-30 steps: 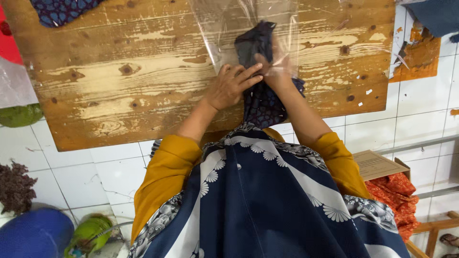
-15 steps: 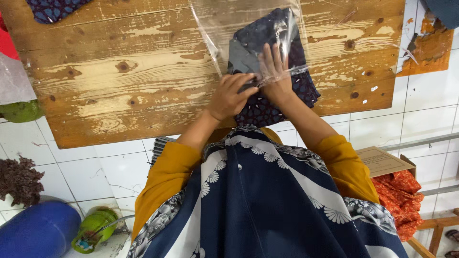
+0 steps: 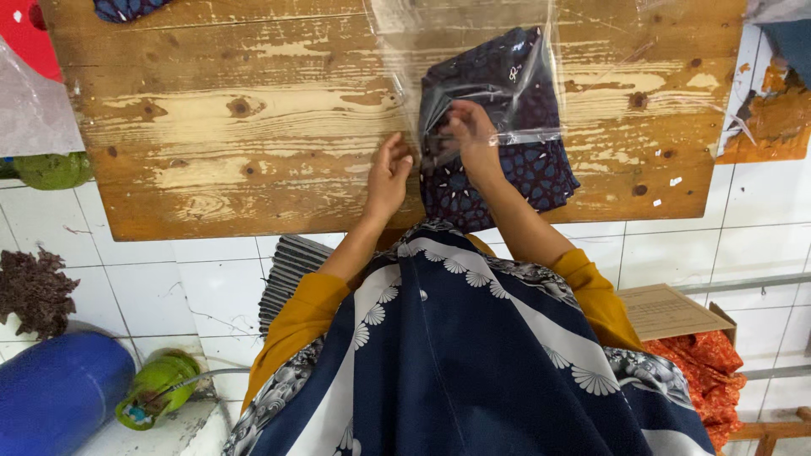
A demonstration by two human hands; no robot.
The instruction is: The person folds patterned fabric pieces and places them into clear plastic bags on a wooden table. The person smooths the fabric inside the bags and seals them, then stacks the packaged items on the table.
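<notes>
Fingers of the right hand (image 3: 469,131) curl around the open edge of the clear plastic bag (image 3: 473,67), pinching the film where the folded dark blue patterned cloth (image 3: 498,127) goes into it; fingers of the left hand (image 3: 389,173) lie loosely spread and flat, their tips touching the bag's left edge and gripping nothing. Beneath it all sits the worn wooden table (image 3: 253,127), its pale boards scuffed and knotty, set on a white tiled floor (image 3: 152,279). The bag lies on the table's right half, and the cloth is partly inside, its lower end poking out toward the person near the table's front edge. Off to the lower left a blue cylinder (image 3: 51,388) rests beside a small green gas canister (image 3: 156,388). At the lower right, orange patterned fabric (image 3: 701,371) sits by a brown cardboard sheet (image 3: 667,308). Another scrap of dark blue cloth (image 3: 127,8) peeks in at the table's far edge.
</notes>
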